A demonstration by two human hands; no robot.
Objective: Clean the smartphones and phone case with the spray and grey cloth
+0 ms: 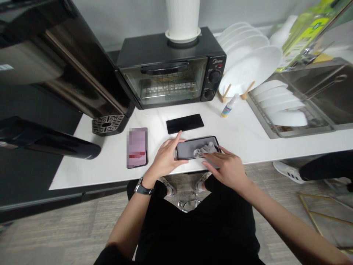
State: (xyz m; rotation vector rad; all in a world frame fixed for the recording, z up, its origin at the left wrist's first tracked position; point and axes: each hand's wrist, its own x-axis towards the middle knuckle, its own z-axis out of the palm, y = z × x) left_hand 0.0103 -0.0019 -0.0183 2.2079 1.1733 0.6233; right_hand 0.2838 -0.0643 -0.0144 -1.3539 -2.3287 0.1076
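A smartphone (187, 147) with a dark rim and greyish screen lies face up near the counter's front edge. My left hand (165, 156) grips its left end, thumb and fingers on the two long sides. On the right part of the screen sits a crumpled grey cloth (205, 149). My right hand (228, 167) presses the cloth with its fingertips; part of the cloth is hidden under them. Just behind lies a second, black phone (185, 123). To the left of my left hand is another phone with a pinkish, pixelated screen (138, 147).
A black toaster oven (171, 81) stands behind, with a white pot (183, 18) on top. A small spray bottle (230, 106) is at the right, before racked white plates (245, 62). Further right is a sink (331, 84). A dark dispenser machine (82, 62) stands left. Another person's shoe (288, 171) shows.
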